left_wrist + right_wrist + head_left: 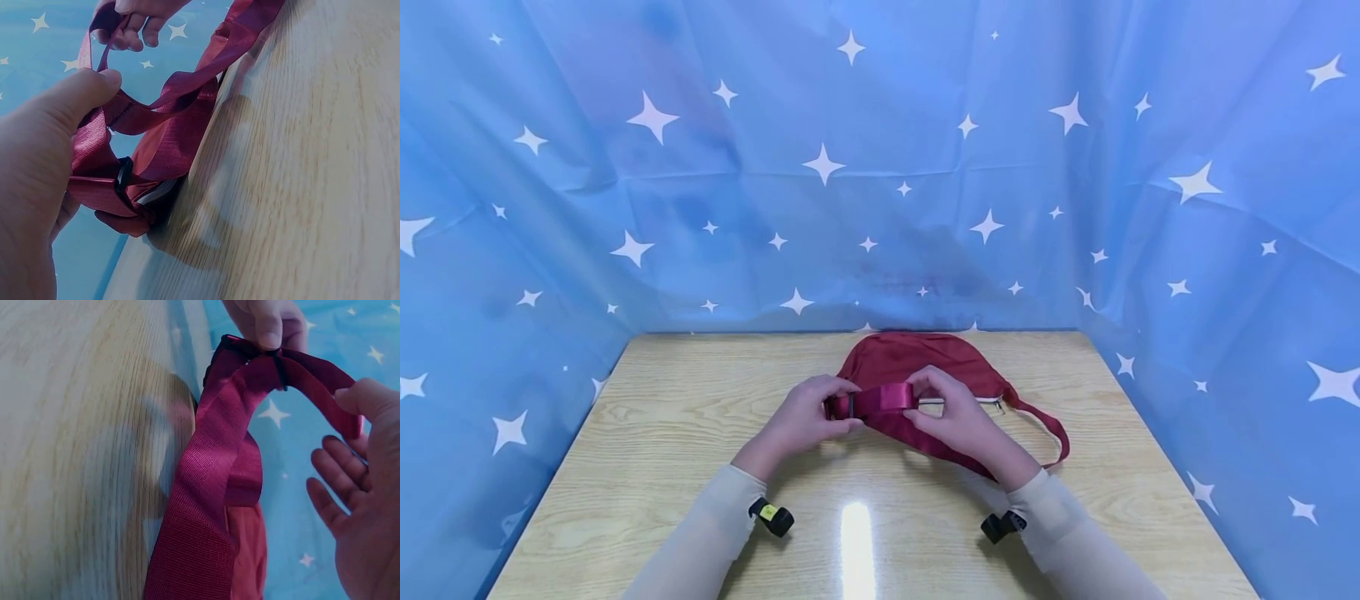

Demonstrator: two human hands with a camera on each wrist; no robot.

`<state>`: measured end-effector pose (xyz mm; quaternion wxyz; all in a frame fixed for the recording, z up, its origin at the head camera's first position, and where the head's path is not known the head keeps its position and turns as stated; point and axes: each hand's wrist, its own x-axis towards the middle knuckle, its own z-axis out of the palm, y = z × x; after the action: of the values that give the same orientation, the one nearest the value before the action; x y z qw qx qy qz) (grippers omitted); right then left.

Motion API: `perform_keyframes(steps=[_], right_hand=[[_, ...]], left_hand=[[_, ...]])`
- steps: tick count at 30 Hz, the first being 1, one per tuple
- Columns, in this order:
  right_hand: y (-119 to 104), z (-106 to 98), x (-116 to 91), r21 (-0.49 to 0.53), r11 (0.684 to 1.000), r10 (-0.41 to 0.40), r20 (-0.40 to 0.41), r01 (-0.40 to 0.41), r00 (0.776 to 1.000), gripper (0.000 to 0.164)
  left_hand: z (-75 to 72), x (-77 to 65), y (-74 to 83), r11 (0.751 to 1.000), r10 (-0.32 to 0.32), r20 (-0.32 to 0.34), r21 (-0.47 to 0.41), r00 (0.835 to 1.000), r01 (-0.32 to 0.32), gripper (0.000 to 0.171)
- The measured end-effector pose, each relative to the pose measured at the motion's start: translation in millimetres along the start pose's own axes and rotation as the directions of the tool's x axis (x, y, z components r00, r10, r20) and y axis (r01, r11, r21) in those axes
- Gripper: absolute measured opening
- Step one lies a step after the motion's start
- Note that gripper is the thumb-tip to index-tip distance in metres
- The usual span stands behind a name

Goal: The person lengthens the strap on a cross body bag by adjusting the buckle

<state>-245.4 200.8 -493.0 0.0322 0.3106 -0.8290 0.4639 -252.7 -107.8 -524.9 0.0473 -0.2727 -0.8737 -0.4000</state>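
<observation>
A dark red waist bag [917,354] with a zipper lies on the table, its webbing strap [895,397] raised in front of it. My left hand [808,412] pinches the strap beside a black slide buckle [124,174] between thumb and fingers. With thumb and index finger, my right hand [943,408] pinches a folded loop of the same strap; its other fingers [340,462] are spread loosely in the right wrist view. Between the two hands the loop bows outward. Further strap hangs below the hands in both wrist views.
The wooden table [700,400] carries the bag near its back edge. A strap end [1052,425] curves out to the bag's right. Blue curtain [910,208] with white stars stands behind and at both sides. Each sleeve has a small black camera [775,518] at the wrist.
</observation>
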Motion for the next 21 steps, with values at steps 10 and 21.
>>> perform_keyframes(steps=[10,21], right_hand=[[-0.4,0.0,-2.9,0.001,1.000,0.007,-0.002,-0.007,1.000,0.038],[4.6,8.2,-10.8,-0.072,0.992,0.101,0.022,-0.100,0.995,0.044]], left_hand=[[-0.6,0.4,0.6,1.000,0.012,0.003,0.018,1.000,-0.012,0.046],[1.3,0.3,-2.4,1.000,0.007,0.010,0.018,1.000,-0.007,0.049]])
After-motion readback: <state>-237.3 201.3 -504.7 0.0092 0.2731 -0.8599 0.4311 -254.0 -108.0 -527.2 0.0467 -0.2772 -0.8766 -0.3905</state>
